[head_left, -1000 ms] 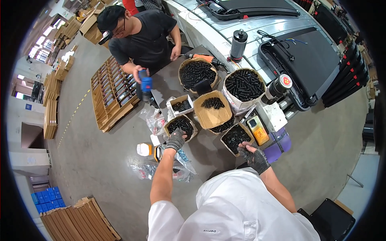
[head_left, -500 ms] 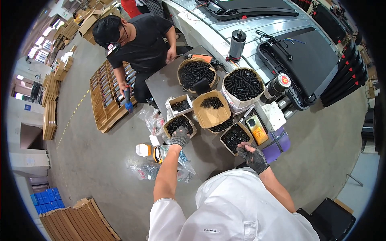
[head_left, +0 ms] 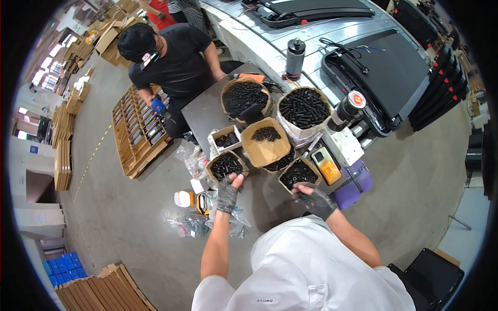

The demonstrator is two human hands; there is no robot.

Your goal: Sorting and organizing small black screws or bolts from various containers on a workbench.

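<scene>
My left hand (head_left: 227, 193), in a dark grey glove, reaches to the near rim of a small cardboard box of black screws (head_left: 224, 165); its fingertips touch the edge. My right hand (head_left: 316, 201), also gloved, rests at the near edge of another small box of black parts (head_left: 296, 173). The gloves and the dark parts hide whether either hand grips anything. Both boxes stand on a dark table (head_left: 205, 111).
More boxes of black parts crowd the table: two round tubs (head_left: 244, 97) (head_left: 304, 108), a square carton (head_left: 265, 141), a white box (head_left: 226, 140). Plastic bags (head_left: 193, 224) lie at the left. A yellow device (head_left: 326, 165) sits on the right. A person in black (head_left: 174, 62) stands across, beside a wooden rack (head_left: 139, 132).
My left hand has drawn back a little from the box toward me. The right hand has barely moved. The person opposite has leaned to the left, carrying a blue object that way.
</scene>
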